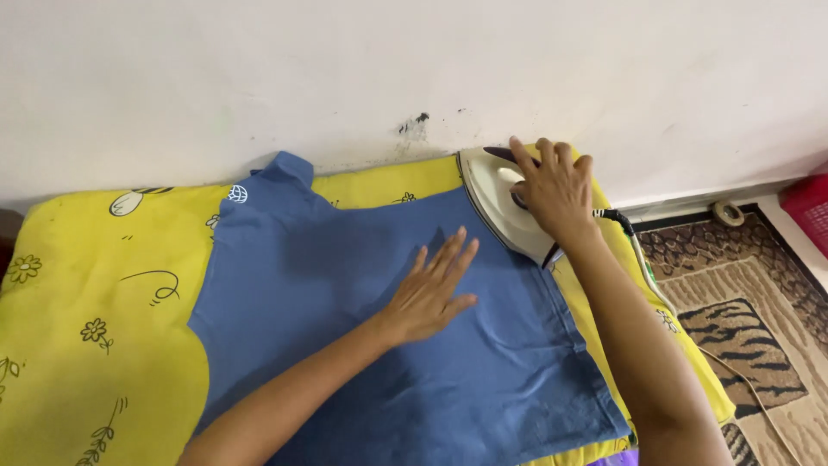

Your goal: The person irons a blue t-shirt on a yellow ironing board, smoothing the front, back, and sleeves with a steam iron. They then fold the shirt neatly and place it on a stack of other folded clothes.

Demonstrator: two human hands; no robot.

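Note:
A blue shirt [328, 285] lies spread flat on a yellow padded surface [95, 285] printed with flowers and bees. My left hand [434, 289] rests flat on the middle of the shirt, fingers together and stretched toward the wall. My right hand [552, 190] grips the dark handle of a white clothes iron [493, 200]. The iron sits at the shirt's far right edge, close to the white wall, tipped up so part of its soleplate rim shows.
The iron's cord [642, 259] runs from the iron down the right side to the floor. A patterned brown rug [733, 302] covers the floor on the right. A red basket [811, 207] stands at the far right edge. A roll of tape [729, 212] lies by the baseboard.

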